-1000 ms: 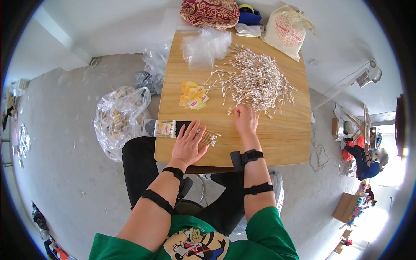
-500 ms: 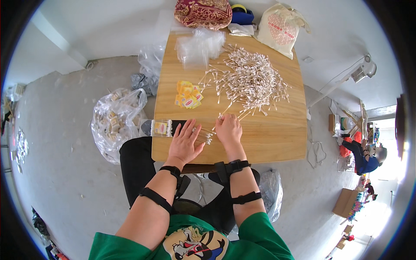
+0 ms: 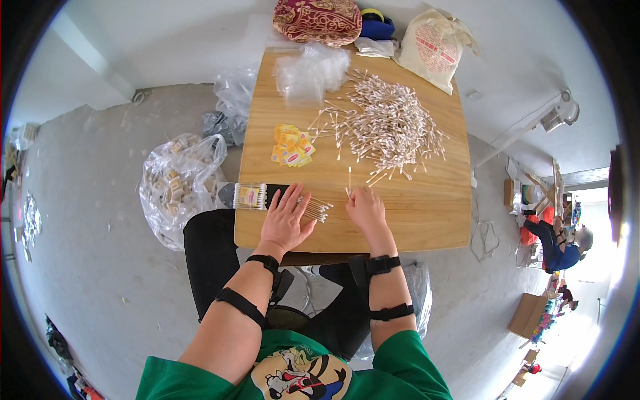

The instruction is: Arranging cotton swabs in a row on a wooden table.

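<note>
My left hand (image 3: 285, 217) lies flat with its fingers stretched over a row of cotton swabs (image 3: 319, 209) and a black strip (image 3: 275, 193). The swabs' white tips stick out to the right from under it. Left of its fingers lies a clear pack of cotton swabs (image 3: 251, 197) with a yellow label card. My right hand (image 3: 368, 210) is closed above the table, fingertips pinched at the lower end of a single cotton swab (image 3: 349, 179) that points away from me. The grip itself is partly hidden. Beyond it spreads a large loose pile of cotton swabs (image 3: 393, 127).
Yellow cards (image 3: 292, 145) and clear plastic bags (image 3: 310, 73) lie on the wooden table (image 3: 420, 213). A patterned red bundle (image 3: 317, 21) and a cloth bag (image 3: 435, 50) stand at its far edge. A clear sack of packs (image 3: 180, 190) sits on the floor at left.
My right hand has moved right and slightly toward me, with a single swab now showing at its fingertips. My left hand stays in place on the row of swabs.
</note>
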A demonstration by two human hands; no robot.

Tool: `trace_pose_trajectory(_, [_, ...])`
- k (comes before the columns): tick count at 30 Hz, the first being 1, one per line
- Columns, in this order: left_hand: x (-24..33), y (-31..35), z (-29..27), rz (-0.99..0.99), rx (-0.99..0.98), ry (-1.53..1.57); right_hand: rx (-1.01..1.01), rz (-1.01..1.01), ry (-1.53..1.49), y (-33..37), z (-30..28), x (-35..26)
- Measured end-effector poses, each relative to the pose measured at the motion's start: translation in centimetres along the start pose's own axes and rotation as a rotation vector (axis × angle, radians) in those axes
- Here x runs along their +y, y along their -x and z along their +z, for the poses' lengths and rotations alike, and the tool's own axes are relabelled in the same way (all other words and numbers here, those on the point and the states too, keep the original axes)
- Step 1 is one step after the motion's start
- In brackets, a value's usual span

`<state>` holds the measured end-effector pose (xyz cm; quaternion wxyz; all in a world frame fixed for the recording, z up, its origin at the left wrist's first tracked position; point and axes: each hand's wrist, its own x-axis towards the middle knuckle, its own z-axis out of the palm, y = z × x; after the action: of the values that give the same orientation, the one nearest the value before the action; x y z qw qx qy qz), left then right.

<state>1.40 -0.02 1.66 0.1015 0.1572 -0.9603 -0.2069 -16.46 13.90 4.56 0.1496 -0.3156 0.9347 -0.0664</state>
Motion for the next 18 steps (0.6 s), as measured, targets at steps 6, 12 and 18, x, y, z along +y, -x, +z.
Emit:
trace_pose_trajectory(6, [0.0,0.1,0.0,0.003,-0.002,0.001,-0.018,-0.026,-0.198,2.3,0.1,0.5])
trace_pose_trajectory(12, [-0.2,0.2,0.2,-0.002,-0.016,-0.012,-0.024,0.019,-0.384,5.7,-0.4,2.0])
trace_pose_trajectory(18, [0.1,0.0,0.2,0.005,-0.009,0.022,-0.027,-0.314,-0.259,11.8,2.4,-0.2])
